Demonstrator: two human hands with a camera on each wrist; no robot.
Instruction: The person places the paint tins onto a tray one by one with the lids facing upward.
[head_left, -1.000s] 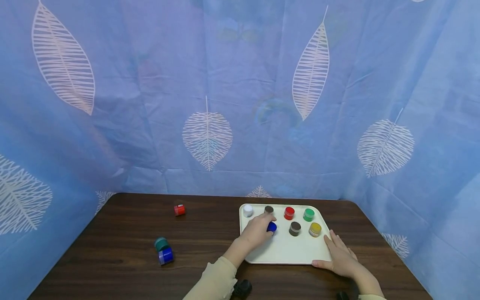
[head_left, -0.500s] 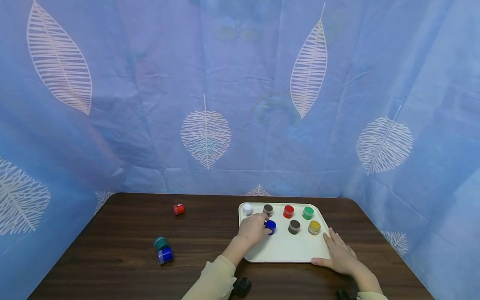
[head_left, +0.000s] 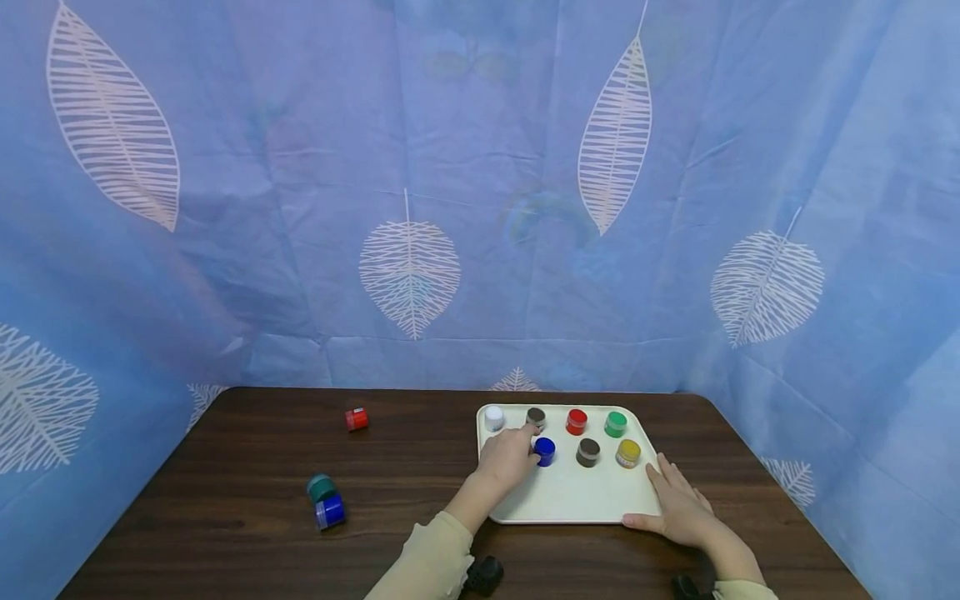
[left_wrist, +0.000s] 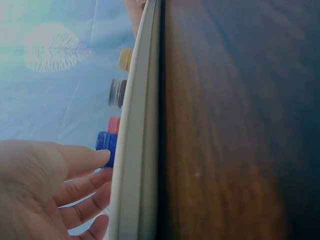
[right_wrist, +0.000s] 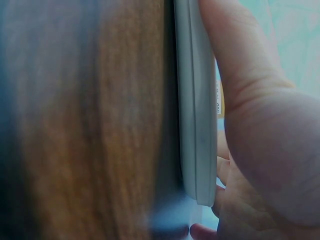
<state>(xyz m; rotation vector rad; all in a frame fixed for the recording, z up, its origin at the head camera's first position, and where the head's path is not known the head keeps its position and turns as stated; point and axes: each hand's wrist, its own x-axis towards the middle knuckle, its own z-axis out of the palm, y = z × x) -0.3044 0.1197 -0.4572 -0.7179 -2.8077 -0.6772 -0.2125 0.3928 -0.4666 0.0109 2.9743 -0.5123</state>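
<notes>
Your left hand point(head_left: 507, 460) is staying pretty loose, not wrapped round anything, and its thumb point(left_wrist: 90, 157) looks to be touching the blue jar point(head_left: 545, 452) standing upright just to its right. Your right hand point(head_left: 681, 510) is lying spread, farther off, at the tray's point(head_left: 577, 500) near right corner.

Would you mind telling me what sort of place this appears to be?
It looks like a simple indoor tabletop workspace, perhaps set up for filming: a dark brown table before a blue leaf-patterned curtain, with a pale tray of small jars on it.
</notes>
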